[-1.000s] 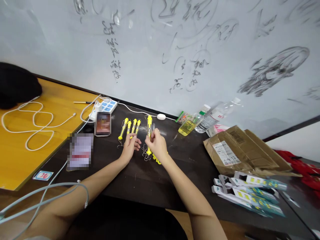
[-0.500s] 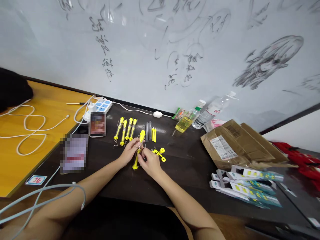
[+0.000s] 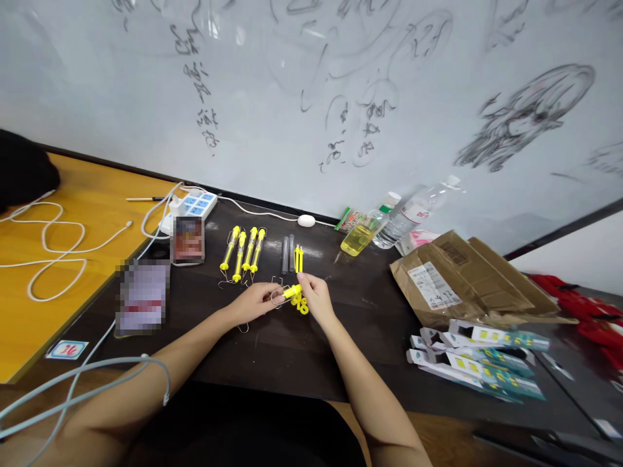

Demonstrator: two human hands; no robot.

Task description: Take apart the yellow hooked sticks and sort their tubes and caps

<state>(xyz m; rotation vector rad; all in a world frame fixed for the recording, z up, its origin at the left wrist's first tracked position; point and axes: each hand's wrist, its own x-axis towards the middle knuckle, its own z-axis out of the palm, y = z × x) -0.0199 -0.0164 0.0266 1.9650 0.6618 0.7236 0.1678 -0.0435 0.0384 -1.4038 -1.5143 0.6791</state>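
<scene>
A yellow spring scale (image 3: 293, 291) with a wire loop lies nearly level between my hands. My left hand (image 3: 253, 302) is closed round its clear body, and a wire hook (image 3: 243, 328) pokes out below that hand. My right hand (image 3: 317, 299) has its fingers at the yellow cap end; its fingertips are partly hidden. Several small yellow pieces (image 3: 304, 310) lie just under the cap, partly covered. Beyond my right fingertips are two thin yellow rods (image 3: 298, 258) and two clear tubes (image 3: 288, 254). Several similar spring scales (image 3: 240, 257) lie side by side farther left.
A power strip (image 3: 198, 205) and two blurred items, one a phone-like slab (image 3: 189, 241), lie to the left. At the back stand an oil-coloured bottle (image 3: 363, 235) and a water bottle (image 3: 406, 214). Cardboard packaging (image 3: 467, 279) and printed boxes (image 3: 481, 363) lie right; cables (image 3: 82, 370) cross the left.
The spring scale has swung from nearly upright in view to nearly level, its yellow cap now pointing right. My right hand has moved up and right to the cap end.
</scene>
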